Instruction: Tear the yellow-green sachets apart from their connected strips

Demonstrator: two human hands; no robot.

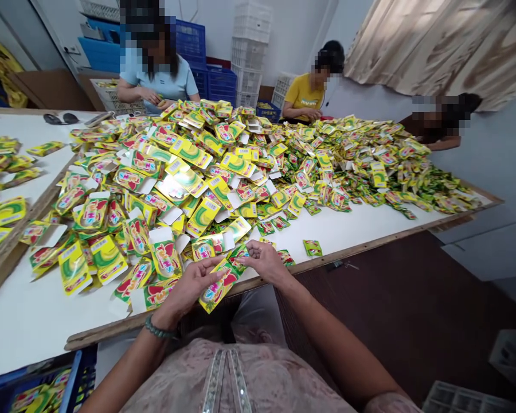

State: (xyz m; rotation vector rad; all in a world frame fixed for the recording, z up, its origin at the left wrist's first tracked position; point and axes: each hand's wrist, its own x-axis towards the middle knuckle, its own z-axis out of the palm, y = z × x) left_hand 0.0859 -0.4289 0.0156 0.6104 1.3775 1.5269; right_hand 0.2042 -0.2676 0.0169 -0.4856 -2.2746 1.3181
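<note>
My left hand point(192, 288) is closed on a small yellow and green candy carton point(217, 288), tilted just over the table's front edge. At the carton's upper end, my right hand point(265, 261) pinches a small green sachet point(239, 252). Whether the sachet is partly inside the carton, I cannot tell. Beyond my hands rises a large heap of similar cartons point(200, 215), several with white end flaps standing out. Loose green sachets point(279, 222) lie right of the heap's near edge, and a single sachet point(312, 248) sits apart near the wooden rim.
Wooden strips point(361, 248) edge the white table point(339, 226). More cartons point(9, 212) lie beyond a strip at left. A blue crate point(75, 378) with cartons stands lower left. Three people point(161, 80) work across the table. Crates point(249, 51) are stacked behind.
</note>
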